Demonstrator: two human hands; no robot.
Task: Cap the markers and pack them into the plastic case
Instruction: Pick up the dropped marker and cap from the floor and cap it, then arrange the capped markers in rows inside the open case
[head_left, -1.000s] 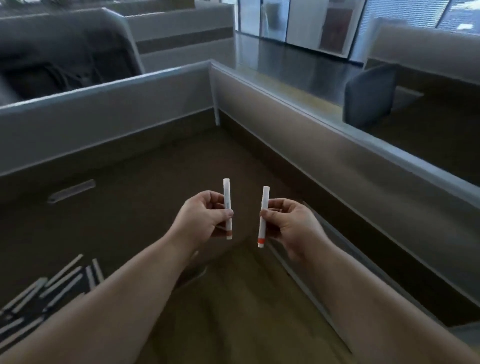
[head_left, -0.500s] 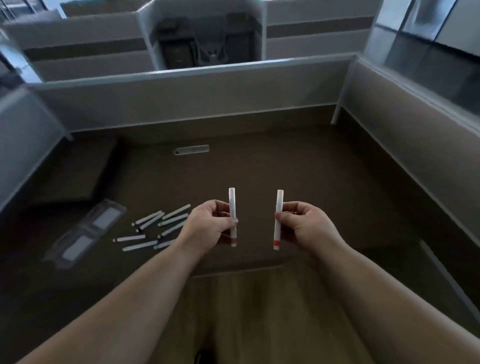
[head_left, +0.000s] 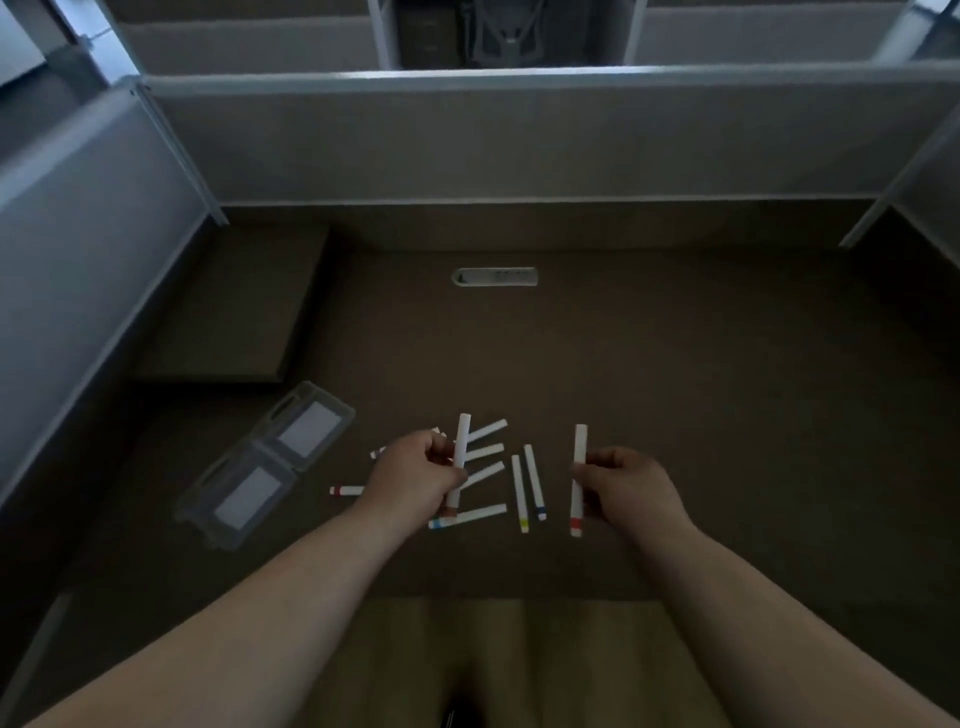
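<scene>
Two white markers held upright above the surface (head_left: 675, 364): left hand (head_left: 415, 475) fingers pinching one (head_left: 460, 457), right hand (head_left: 631, 486) fingers pinching a red-banded one (head_left: 578, 478). Loose markers (head_left: 530, 486) lie scattered between and under the hands. Clear plastic case (head_left: 265, 470) lies open, flat, to the left, apart from them.

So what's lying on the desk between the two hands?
In the head view, between the left hand and right hand, two markers lie side by side on the desk: a yellow-banded marker and a blue-banded marker.
</scene>
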